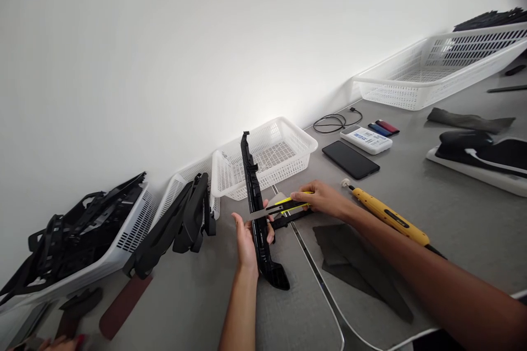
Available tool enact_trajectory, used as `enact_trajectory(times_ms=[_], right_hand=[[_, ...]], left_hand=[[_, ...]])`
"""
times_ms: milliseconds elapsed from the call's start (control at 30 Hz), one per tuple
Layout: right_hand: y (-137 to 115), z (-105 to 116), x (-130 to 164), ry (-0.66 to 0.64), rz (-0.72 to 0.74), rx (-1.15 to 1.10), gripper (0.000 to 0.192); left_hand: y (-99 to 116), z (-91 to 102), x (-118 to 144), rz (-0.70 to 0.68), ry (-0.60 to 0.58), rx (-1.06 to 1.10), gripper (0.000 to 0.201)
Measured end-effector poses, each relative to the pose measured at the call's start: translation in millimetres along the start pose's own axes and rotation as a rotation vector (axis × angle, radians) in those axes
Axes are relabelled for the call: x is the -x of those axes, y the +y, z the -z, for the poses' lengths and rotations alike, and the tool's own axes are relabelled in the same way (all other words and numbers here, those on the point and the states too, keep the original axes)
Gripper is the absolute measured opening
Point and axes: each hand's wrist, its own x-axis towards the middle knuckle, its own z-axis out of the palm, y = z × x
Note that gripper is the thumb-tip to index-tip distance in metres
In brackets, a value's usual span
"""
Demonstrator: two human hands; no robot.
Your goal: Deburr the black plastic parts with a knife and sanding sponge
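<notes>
- The long black plastic part (258, 214) is right in front of me, stood up off the tabletop (432, 214), its long axis running from the foot near my wrist up and away toward the wall.
- My left hand (247, 238) has it: fingers curled round the lower half from the left, thumb across the front, gripping firm.
- My right hand (319, 198) comes in from the right, closed on a yellow-and-black utility knife (284, 207); the blade points left and meets the part just above my left thumb, crosswise to the part's length.
- So both hands are on the work, left lower on the shaft, right beside it at blade height.
- Just right of my forearm lies a yellow-handled tool (387, 216), with dark sheet pieces (349, 263) under my arm.
- Behind the part sits a small white basket (267, 156); further left, baskets piled with more black parts (82, 225).
- Off right: a phone (350, 159), a remote-like device (366, 139), a big white basket (436, 71).
</notes>
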Motion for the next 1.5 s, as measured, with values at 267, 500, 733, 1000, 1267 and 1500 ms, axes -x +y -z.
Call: enact_trajectory(times_ms=[267,500,733,1000,1267,1500], right_hand=[[-1.3,3.2,-0.4,0.316,0.253,-0.056,0.042],[5.9,4.1,-3.2,0.372,0.309,0.029,0.037],[7.3,-1.7,-4.1,0.427,0.405,0.071,0.032],[8.0,-3.0,-4.1,0.452,0.362,0.072,0.042],[-2.3,-2.3,1.7,0.295,0.292,-0.003,0.036],[-6.9,-2.8,4.3,0.202,0.254,-0.002,0.042]], left_hand=[[3.1,-4.4,1.5,-0.001,0.016,0.001,0.079],[0.5,-5.8,1.1,0.026,-0.001,-0.046,0.080],[-1.6,-4.5,2.6,0.068,0.008,-0.074,0.073],[1.8,-8.0,2.4,0.074,-0.036,-0.043,0.076],[4.3,-11.1,5.0,0.037,-0.034,-0.043,0.074],[3.1,-7.3,4.8,0.055,-0.055,-0.050,0.077]])
